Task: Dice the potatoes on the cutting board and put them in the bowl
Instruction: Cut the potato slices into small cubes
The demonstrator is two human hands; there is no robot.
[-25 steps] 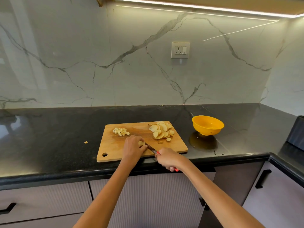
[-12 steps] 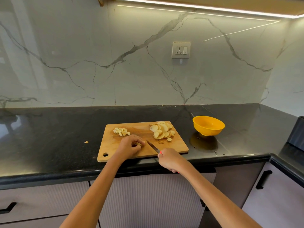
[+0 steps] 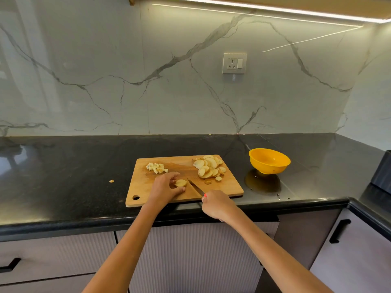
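Home kitchen, black countertop [image 3: 63, 166] (marble backsplash [image 3: 105, 70])

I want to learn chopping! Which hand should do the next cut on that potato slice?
The right hand. It already grips the knife, whose blade lies on the cutting board just beside the potato slice. The left hand is busy pinching that slice steady, so it should probably stay there.

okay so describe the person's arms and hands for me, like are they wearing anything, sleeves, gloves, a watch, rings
Both arms are bare from the bottom edge of the picture up to the wrists: no sleeves show. The left hand and right hand wear no gloves. No watch, bracelet or ring is visible on either, though the fingers are small in this view and partly hidden.
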